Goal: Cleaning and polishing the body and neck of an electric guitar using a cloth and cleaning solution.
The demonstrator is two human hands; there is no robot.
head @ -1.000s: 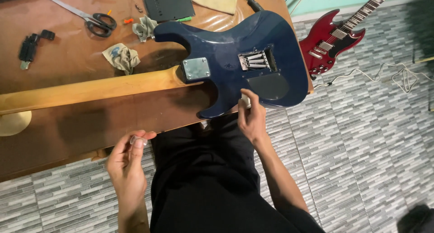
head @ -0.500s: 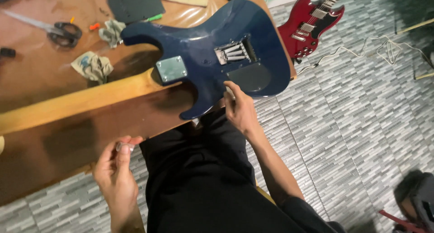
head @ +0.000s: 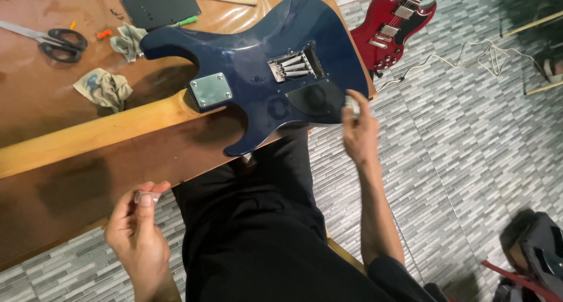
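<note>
Blue electric guitar lay face down on the desk, both hands at its near edge.

The blue guitar body point(head: 258, 73) lay with its neck point(head: 88, 135) running away to the left; the right hand point(head: 359, 132), nearer, pinched a small pale part, perhaps a fitting, just off the body's lower right rim. The left hand point(head: 138, 231), well below the neck, held a small clear piece in closed fingertips.

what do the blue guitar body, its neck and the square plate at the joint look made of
Blue guitar body: probably wood under glossy lacquer, since it mirrors light.
Neck: bare-looking yellowish wood, satin rather than shiny.
Square plate: seemingly brushed or chromed metal, silver-grey with corner screws.
</note>
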